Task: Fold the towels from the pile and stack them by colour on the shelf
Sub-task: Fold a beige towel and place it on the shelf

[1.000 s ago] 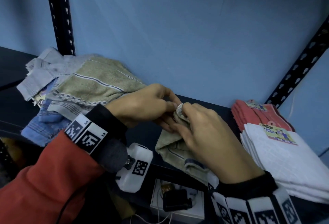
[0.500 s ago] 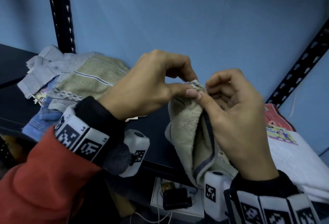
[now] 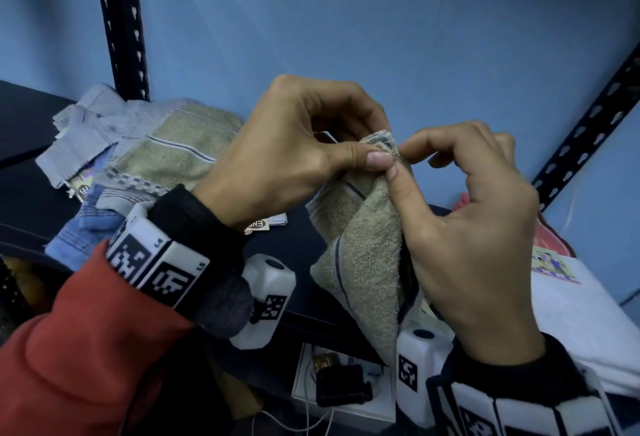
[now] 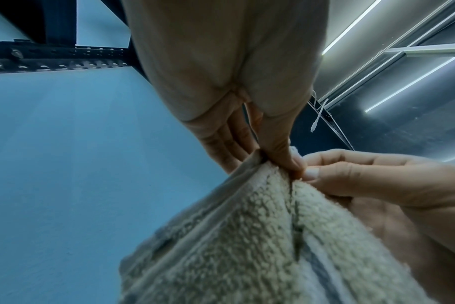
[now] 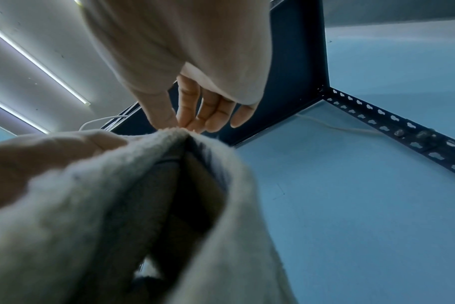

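Beige towel (image 3: 367,255) pinched at top corner by left hand (image 3: 287,151) and right hand (image 3: 467,227) above shelf (image 3: 298,245); pile (image 3: 138,158) and folded stacks (image 3: 588,324) visible in head view only.

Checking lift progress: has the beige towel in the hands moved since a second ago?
Yes. The beige towel has risen: a second ago its pinched corner sat low, near the shelf edge; now both hands hold it well above, against the blue wall.
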### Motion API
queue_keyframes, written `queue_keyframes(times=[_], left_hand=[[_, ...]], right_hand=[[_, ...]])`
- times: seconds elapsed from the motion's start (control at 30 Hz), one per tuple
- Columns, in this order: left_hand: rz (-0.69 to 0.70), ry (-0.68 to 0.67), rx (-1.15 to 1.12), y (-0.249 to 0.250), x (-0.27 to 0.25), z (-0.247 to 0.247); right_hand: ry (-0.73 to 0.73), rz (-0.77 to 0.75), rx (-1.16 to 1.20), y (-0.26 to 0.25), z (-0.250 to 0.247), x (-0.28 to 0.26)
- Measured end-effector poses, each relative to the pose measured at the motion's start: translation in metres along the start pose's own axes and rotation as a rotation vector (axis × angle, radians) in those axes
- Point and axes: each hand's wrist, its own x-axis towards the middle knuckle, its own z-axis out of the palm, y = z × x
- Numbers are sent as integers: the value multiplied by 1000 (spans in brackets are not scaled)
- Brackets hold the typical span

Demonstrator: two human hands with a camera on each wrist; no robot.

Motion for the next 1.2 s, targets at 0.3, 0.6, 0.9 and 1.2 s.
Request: queue_keyframes(times=[0.3, 0.6, 0.9, 1.2], left_hand=[[-53, 47, -24, -9, 2, 2], [-71, 152, -61, -17, 4, -3], [16, 653, 307, -36, 7, -80], [-308, 356, 687, -74, -9, -71]], right_hand=[[-53, 64, -33, 0, 9, -4], [-244, 107, -89, 12, 19, -8], [-797, 256, -140, 51, 4, -8], [-397, 516, 278, 78, -57, 4]])
